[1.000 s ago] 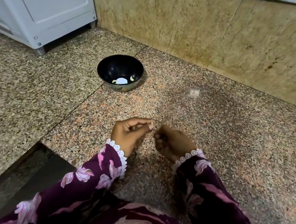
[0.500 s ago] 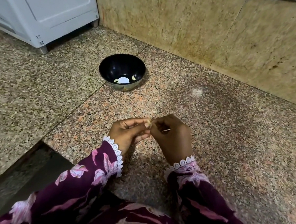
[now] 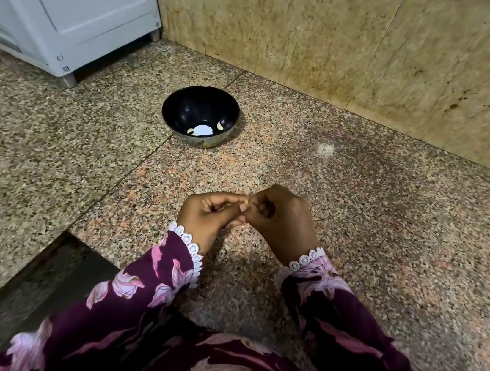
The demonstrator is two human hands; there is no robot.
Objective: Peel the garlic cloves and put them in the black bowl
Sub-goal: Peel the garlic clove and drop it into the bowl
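While both hands meet over the granite floor [image 3: 386,235], a garlic clove [image 3: 244,206] sits pinched between them.
Left hand [image 3: 208,218] and right hand [image 3: 282,221] both grip it; black bowl [image 3: 185,109] waits well beyond.

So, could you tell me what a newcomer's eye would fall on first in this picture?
Most striking are the left hand and right hand, meeting low in the middle over the speckled granite floor, pinching a small garlic clove between their fingertips. Beyond them stands the black bowl, holding a couple of pale pieces, with a white appliance at the upper left.
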